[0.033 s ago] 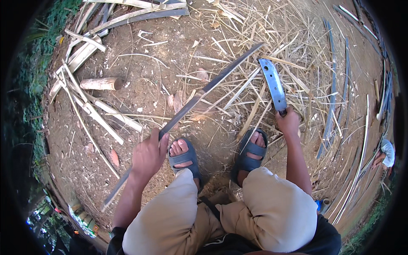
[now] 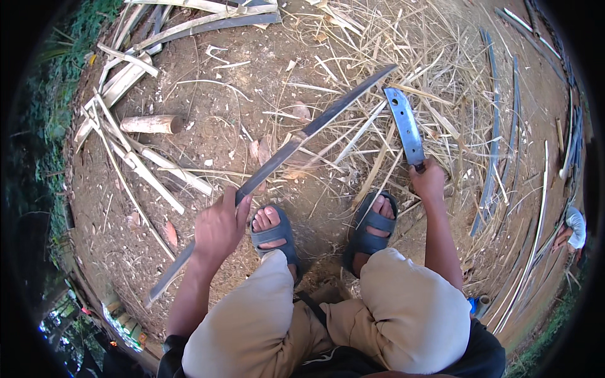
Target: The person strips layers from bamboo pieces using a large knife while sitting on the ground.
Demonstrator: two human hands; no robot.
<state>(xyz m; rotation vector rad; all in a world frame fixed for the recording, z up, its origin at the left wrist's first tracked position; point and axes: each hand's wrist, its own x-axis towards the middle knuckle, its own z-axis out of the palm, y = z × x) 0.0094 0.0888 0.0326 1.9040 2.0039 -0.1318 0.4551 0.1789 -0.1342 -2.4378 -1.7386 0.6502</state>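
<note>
My left hand (image 2: 220, 227) is closed around a long, dark bamboo strip (image 2: 274, 162) with a pale node near its middle. The strip slants from beside my left forearm up to the right, its far tip over the litter of shavings. In my closed right hand (image 2: 428, 183) is a machete (image 2: 406, 126) with a broad, shiny blade that has several holes along it. Its blade points away from me, a little right of the strip and apart from it. My right fingers cover most of the handle.
Pale shavings (image 2: 435, 69) litter the ground ahead and to the right. Split bamboo pieces (image 2: 129, 72) and a short cut log (image 2: 150, 124) lie at left. Dark strips (image 2: 493, 126) lie at right. My sandalled feet (image 2: 272, 233) stand between my hands. Another person (image 2: 573, 228) is at far right.
The bamboo strip has turned slightly in my left hand, and its far tip sits a little further right. My right hand and the machete have barely moved.
</note>
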